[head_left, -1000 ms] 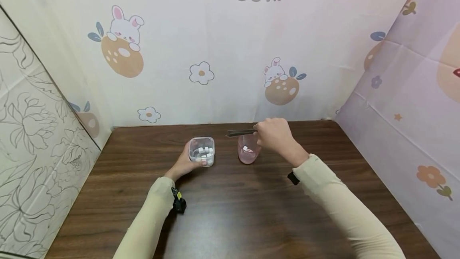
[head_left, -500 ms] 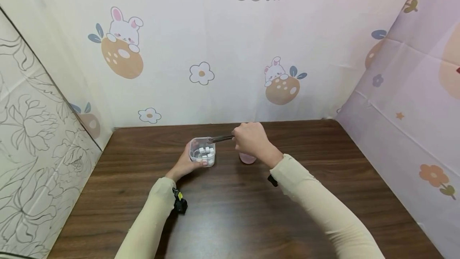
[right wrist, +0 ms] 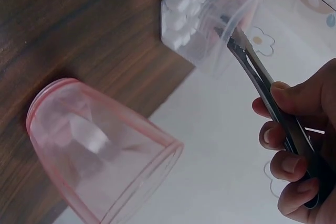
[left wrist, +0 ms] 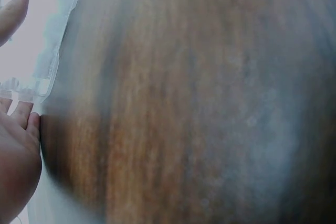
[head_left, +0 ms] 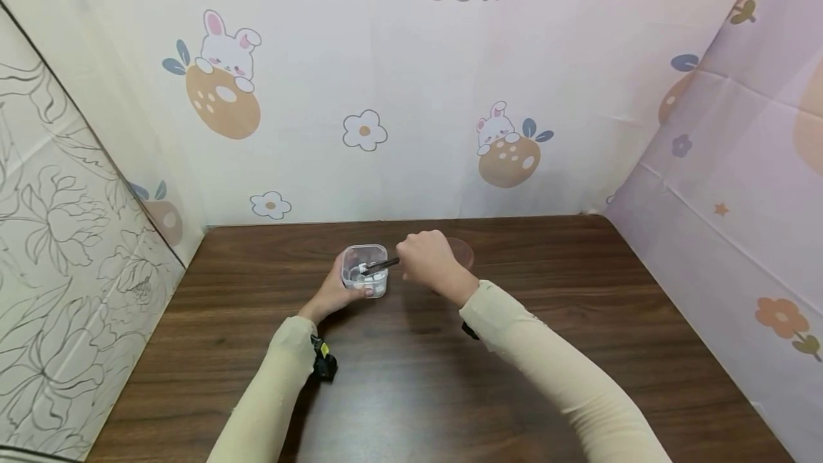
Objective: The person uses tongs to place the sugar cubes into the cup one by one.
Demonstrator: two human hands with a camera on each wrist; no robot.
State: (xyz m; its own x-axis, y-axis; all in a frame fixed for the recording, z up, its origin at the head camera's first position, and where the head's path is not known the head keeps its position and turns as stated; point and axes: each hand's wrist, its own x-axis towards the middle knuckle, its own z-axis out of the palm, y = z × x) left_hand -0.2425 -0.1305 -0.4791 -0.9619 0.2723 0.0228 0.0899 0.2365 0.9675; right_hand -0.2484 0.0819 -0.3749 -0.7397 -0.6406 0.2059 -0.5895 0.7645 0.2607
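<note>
My left hand holds a clear plastic box on the table, thumb along its near side. Several small white cubes lie at the bottom of that box. My right hand grips a pair of dark metal tongs, whose tips reach down into the box. In the right wrist view the tongs run from the fist into the box's mouth. A see-through pink cup stands upright beside the box, with something white inside it. From the head view the right hand partly covers the cup.
The dark wooden table ends against a patterned wall cloth close behind the box and cup. More printed cloth hangs on the left and right sides.
My right hand has moved left from above the pink cup, bringing the tongs to the box and then down inside it. The left hand and the box stay in place.
</note>
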